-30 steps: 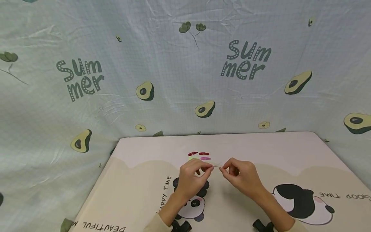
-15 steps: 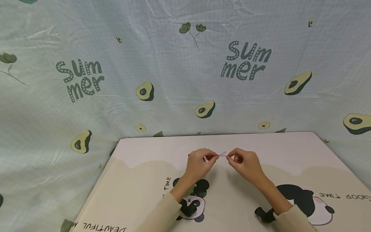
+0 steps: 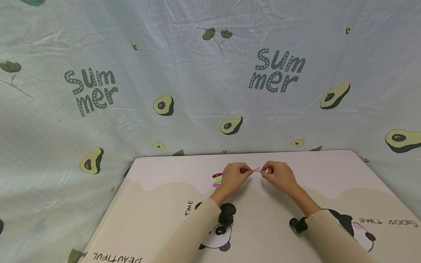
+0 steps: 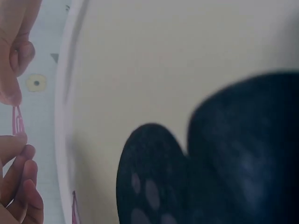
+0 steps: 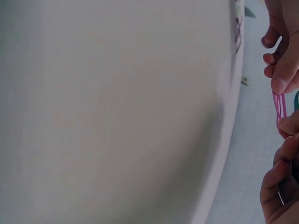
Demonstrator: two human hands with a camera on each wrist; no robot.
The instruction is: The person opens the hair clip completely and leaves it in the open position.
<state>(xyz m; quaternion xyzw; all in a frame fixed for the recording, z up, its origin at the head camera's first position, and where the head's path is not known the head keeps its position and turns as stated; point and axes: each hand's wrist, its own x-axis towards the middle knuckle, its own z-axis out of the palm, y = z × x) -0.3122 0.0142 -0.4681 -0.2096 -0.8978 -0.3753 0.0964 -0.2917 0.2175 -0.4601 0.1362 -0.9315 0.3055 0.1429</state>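
Note:
Both hands hold a pink snap hair clip point(image 3: 256, 170) in the air above the far part of the table, its thin arms spread apart. My left hand point(image 3: 234, 176) pinches one end between thumb and fingertips. The opposite end sits in the pinch of my right hand point(image 3: 279, 176). In the left wrist view the slim pink frame of the hair clip point(image 4: 17, 120) spans the gap between the two hands. Beside the left hand lie a red hair clip point(image 3: 217, 175), a light green one and a purple-pink one, partly hidden by that hand.
The table point(image 3: 158, 208) wears a beige and pink cover printed with pandas and lettering. Behind its far edge hangs a pale curtain point(image 3: 184, 73) with avocado prints. Dark camera mounts point(image 3: 298, 225) sit at the wrists.
Both hands have moved forward and slightly right, carrying the hair clip between them. Clips on the table, covered by the left hand half a second ago, partly show again.

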